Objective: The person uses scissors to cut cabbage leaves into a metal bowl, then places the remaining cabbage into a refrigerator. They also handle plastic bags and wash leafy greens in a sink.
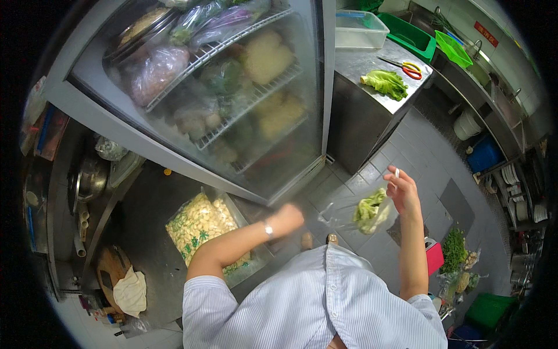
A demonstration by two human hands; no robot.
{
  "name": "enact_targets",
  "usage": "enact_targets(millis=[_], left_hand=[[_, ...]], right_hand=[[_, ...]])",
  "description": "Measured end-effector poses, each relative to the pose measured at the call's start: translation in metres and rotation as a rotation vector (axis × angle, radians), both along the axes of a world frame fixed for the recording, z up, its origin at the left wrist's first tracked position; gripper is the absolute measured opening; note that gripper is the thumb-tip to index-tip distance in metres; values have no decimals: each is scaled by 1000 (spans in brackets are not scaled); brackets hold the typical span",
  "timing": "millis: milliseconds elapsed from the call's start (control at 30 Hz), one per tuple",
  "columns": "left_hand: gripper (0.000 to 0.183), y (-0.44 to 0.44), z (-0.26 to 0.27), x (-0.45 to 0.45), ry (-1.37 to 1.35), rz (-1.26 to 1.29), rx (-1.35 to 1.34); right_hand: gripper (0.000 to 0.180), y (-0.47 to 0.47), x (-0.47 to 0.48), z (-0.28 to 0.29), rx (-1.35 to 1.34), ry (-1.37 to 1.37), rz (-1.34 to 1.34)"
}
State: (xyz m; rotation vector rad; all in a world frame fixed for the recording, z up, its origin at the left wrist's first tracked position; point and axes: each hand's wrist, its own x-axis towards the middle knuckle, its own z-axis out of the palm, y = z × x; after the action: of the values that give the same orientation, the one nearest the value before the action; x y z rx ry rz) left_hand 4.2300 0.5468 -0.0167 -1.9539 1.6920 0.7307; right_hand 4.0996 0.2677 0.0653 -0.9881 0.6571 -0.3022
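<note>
My right hand (402, 192) is raised at the right and grips the top of a clear plastic bag (342, 213) with leafy green lettuce (369, 209) in it. My left hand (288, 220), blurred and curled, is near the lower edge of the glass fridge door (235, 100); whether it touches the door or holds anything cannot be told. Behind the misted glass, wire shelves carry bagged vegetables. A large bag of peeled garlic cloves (198, 224) lies under my left forearm. On the steel counter (355, 65) ahead are a lettuce head (386, 83) and scissors with red and yellow handles (409, 70).
A clear plastic box (361, 29) and a green crate (407, 37) stand on the counter. Sinks and a light green basket (453, 48) line the right wall. Leafy greens (454, 251) lie at lower right. A round wooden board (111, 272) with a cloth (130, 291) is at lower left.
</note>
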Motion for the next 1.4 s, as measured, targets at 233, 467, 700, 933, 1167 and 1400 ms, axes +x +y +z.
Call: enact_targets(millis=[233,467,700,933,1167,1400], left_hand=[[60,-42,15,4,306,461,-661],[40,-98,-61,3,572,809,-313],[16,-63,71,27,1459,1313,-704],[12,-77,116,-17,440,546,-1085],[14,-86,146,-23,526,382,-1339],[6,-32,71,-6,890,991,-1167]], right_hand=[[42,-4,-38,29,0,0,118],[57,-6,-57,75,-151,-203,6],[57,-18,-91,29,-358,-47,-37],[18,20,-42,16,-1286,211,-3],[24,64,7,33,-892,-465,675],[23,82,31,47,-1210,-387,512]])
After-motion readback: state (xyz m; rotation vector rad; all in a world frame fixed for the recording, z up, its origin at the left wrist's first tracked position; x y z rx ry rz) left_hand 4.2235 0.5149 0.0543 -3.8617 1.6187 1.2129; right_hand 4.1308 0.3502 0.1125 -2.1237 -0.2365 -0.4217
